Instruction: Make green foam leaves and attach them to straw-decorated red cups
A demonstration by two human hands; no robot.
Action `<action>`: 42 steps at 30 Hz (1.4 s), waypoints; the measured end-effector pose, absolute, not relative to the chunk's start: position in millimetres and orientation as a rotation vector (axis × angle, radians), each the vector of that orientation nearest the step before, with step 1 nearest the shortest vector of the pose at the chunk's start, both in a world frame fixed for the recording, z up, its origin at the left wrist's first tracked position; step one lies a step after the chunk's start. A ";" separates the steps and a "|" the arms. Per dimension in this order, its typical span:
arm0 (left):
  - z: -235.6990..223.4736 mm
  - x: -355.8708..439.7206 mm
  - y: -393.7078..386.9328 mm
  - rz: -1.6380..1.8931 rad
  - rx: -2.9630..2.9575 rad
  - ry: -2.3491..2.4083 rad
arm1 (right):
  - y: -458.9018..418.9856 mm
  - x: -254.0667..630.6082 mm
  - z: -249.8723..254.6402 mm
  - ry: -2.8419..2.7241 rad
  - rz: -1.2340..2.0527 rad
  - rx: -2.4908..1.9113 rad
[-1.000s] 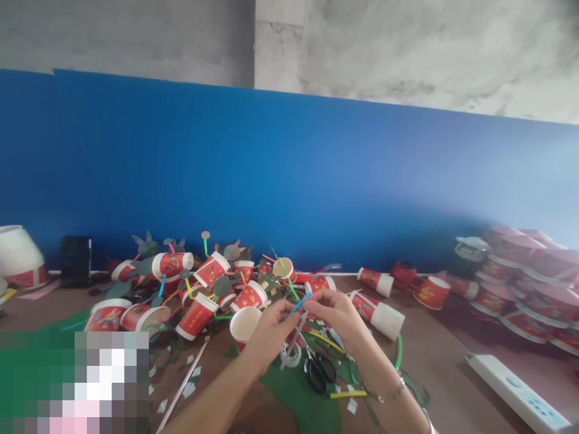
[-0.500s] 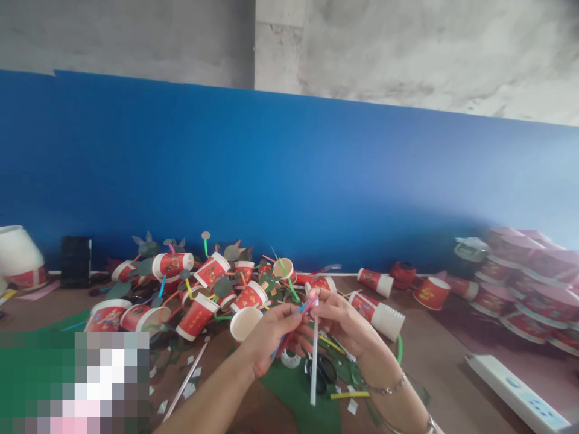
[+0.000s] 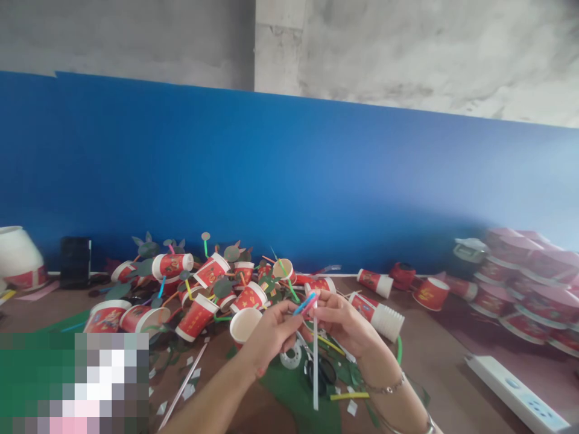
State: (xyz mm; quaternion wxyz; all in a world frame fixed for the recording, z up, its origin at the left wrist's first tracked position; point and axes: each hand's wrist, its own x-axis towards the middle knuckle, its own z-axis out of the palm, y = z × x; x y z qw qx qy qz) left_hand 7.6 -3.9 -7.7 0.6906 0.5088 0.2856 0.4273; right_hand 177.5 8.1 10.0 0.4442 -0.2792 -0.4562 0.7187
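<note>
Nearest, lower edge: white power strip [image 3: 518, 392], R side, lying at an angle on brown bench [image 3: 456, 367]; pale pink straw [image 3: 183, 389], L side, among white paper scraps [image 3: 188, 392]. Ctr.: green sheet [image 3: 312, 404] w/ short yellow straw [image 3: 350, 396] just R of it. Scissors [image 3: 322, 372], black handles toward wearer, partly hidden by white strip [image 3: 315, 367]; white ring [image 3: 290, 356] just L of scissors.

Above these, L hand [image 3: 275, 333]: fingers closed in a pinch on blue straw piece [image 3: 304, 304], tilted up to R. R hand [image 3: 342, 319]: fingers closed on top end of white strip, which hangs approx. vert. Pink piece [image 3: 310, 305] lies alongside blue one, btwn both hands' fingertips; which hand grips it, cannot tell.

Beyond hands: open paper cup [image 3: 245, 325] at L wrist side; nested cups [image 3: 384, 318] on their side, R. Farther L-ctr.: heap of red-and-white cups [image 3: 197, 317] w/ colored straws and dark paper cutouts. Far R: stacked cups w/ pink tops [image 3: 538, 292], blurred. Far L: black object [image 3: 76, 261] by white containers [image 3: 18, 253]. Rear: blue panel [image 3: 280, 175], then concrete wall [image 3: 407, 54].
</note>
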 end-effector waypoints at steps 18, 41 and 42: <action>-7.2 4.5 -0.1 0.779 1.348 0.892 | 9.2 176.2 15.1 -1.058 1.373 -0.905; -9.9 14.6 -6.9 0.979 1.173 0.848 | 6.3 167.1 13.6 -1.213 1.110 -1.176; -9.8 14.6 -7.0 0.998 1.194 0.859 | 6.3 168.7 14.1 -1.226 1.095 -1.204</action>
